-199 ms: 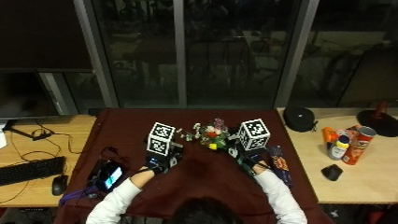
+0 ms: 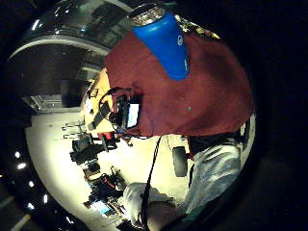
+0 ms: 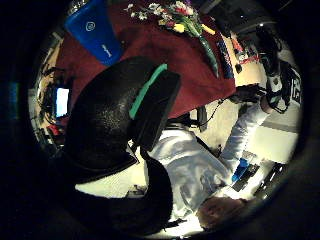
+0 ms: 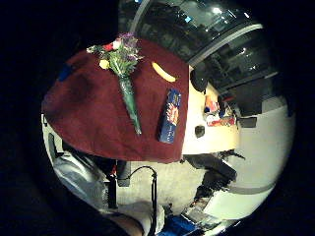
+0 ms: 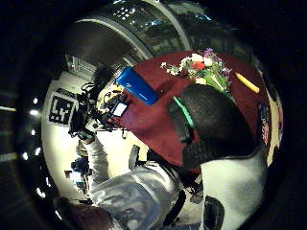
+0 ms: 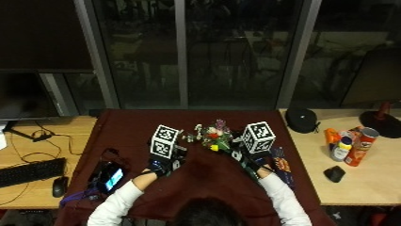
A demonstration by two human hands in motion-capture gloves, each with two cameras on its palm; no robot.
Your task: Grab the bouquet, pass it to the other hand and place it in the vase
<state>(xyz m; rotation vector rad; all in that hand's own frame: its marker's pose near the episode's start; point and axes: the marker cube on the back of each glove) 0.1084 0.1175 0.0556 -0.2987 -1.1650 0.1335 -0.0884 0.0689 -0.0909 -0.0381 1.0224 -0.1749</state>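
Maroon cloth (image 6: 132, 127) bears the bouquet (image 6: 216, 137), lying between both hands.

**Lit worktop against dark night windows**

The worktop (image 6: 351, 183) is lit evenly from overhead, and only soft shadows are cast. The far windows (image 6: 188, 52) are seen dark, with faint reflections. The palm views are strongly bent at their rims and ringed in black. Glare is seen on the pale floor (image 2: 53, 144). Fine detail is lost to blur.
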